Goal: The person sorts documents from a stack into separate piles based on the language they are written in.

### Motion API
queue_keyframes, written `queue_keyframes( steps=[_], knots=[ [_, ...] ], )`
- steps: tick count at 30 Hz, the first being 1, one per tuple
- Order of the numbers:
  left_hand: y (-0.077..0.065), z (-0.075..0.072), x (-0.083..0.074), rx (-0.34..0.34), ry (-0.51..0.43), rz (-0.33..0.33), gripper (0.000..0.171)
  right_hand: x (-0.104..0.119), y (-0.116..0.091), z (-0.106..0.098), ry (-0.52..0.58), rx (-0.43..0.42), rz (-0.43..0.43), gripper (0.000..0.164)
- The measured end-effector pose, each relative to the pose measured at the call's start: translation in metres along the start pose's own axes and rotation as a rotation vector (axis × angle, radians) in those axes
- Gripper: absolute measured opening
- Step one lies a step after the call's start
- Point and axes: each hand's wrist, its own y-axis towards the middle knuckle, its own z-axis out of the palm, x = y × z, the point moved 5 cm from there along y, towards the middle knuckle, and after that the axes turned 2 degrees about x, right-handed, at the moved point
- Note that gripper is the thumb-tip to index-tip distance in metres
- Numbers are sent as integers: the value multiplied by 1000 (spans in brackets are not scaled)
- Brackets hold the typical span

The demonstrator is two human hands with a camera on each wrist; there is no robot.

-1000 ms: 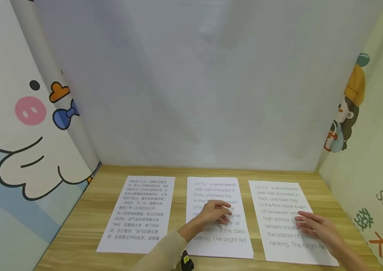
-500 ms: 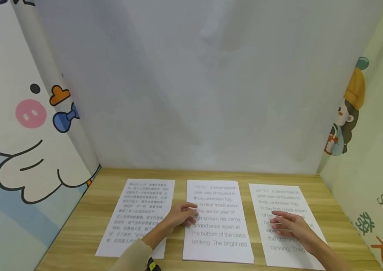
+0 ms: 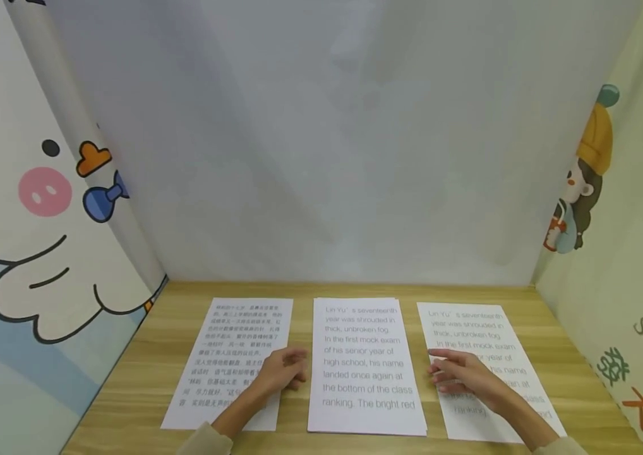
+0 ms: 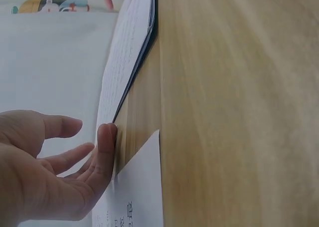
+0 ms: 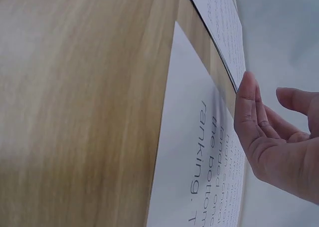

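Between the two hands lies the middle stack of printed English pages (image 3: 364, 366), its edges slightly uneven. My left hand (image 3: 280, 373) is at the stack's left side, over the right edge of a sheet of Chinese text (image 3: 230, 341). Its fingers are loosely bent with nothing between them, and in the left wrist view the fingertips (image 4: 107, 137) are right by the stack's edge. My right hand (image 3: 463, 376) is over the left part of the right-hand English sheet (image 3: 469, 322), fingers relaxed and holding nothing. The right wrist view has this hand (image 5: 279, 132) with its thumb apart from the fingers.
All the paper lies on a wood-grain table (image 3: 145, 354). A pale grey curtain (image 3: 321, 158) closes off the back. Cartoon-printed panels stand at the left (image 3: 43, 265) and right (image 3: 628, 253).
The left hand has moved left off the middle stack to its left side. The right hand has moved left across the right sheet towards the stack. The pages lie as before.
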Motion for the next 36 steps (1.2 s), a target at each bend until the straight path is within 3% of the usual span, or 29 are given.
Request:
queue_keyframes(
  steps=[6, 15, 36],
  knots=[
    [-5, 6, -1, -19, 44, 0, 49, 3, 1, 10, -11, 38, 4, 65],
    [1, 18, -6, 20, 116, 27, 55, 4, 9, 20, -7, 57, 11, 68],
    [2, 22, -5, 5, 128, 9, 49, 3, 11, 39, 51, 120, 57, 68]
  ],
)
